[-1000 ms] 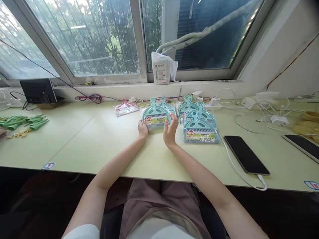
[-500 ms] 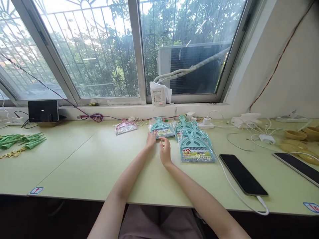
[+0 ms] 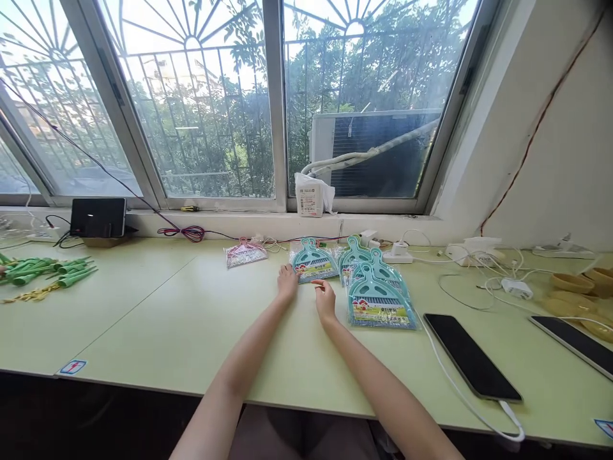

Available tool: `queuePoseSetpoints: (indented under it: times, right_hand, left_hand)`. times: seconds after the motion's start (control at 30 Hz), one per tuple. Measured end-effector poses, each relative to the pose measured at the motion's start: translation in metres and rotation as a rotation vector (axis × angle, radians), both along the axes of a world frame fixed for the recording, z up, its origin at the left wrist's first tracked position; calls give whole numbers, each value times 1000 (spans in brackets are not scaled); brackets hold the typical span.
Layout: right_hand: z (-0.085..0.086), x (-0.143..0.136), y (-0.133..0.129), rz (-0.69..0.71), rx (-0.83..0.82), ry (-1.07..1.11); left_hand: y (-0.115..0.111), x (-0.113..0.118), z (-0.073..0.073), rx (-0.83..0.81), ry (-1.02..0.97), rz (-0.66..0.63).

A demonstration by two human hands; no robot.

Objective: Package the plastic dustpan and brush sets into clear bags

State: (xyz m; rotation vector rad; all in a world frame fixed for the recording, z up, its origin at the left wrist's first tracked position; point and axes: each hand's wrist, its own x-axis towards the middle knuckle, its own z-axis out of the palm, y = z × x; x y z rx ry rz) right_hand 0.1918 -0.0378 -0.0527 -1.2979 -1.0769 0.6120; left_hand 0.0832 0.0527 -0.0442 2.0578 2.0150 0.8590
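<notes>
Left hand (image 3: pixel 288 281), palm-down, loosely open, merely touches teal packet (image 3: pixel 316 267); right hand (image 3: pixel 325 300), half-curled, empty.

The left hand (image 3: pixel 288 281) is at the near left corner of a bagged teal dustpan (image 3: pixel 315 264) on the bench (image 3: pixel 167 338); the right hand (image 3: pixel 325 299), fingers bent, is by its near edge. Right of the hands lie overlapping teal dustpans (image 3: pixel 382 311), then a phone (image 3: pixel 472 354).
</notes>
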Motion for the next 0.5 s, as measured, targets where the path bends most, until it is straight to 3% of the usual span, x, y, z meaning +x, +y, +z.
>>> queuePoseSetpoints:
  times: [0.5]
  right_hand:
    - [-5,-1,1,179,-3,-302]
  left_hand:
    - [-8,2,0,4,67,-12]
